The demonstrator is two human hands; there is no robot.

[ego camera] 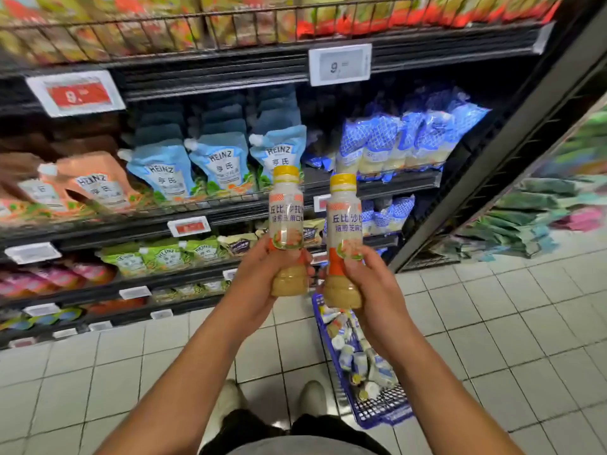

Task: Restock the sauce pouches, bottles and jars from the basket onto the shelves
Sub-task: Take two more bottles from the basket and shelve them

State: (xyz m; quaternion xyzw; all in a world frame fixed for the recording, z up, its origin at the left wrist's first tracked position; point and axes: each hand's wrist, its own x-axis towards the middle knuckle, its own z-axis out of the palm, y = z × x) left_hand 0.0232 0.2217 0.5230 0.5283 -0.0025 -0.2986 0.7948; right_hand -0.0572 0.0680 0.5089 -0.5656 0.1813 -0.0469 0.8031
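Shelves point(230, 211): standing ahead and leftward;
Basket point(377, 412): sitting on the floor under the right arm;
Bottles: left bottle point(286, 205) and right bottle point(345, 221) pointing caps-up, rising above the grips;
Left grip point(259, 277): wrapping its bottle's lower half, seeming nearer the shelves;
Right grip point(371, 290): clasping its bottle's base

Yellow caps, beige sauce, orange-and-white labels: left bottle point(286, 224), right bottle point(345, 231). Blue mesh: basket point(374, 412). Pale grey grid tiles: floor point(492, 323).
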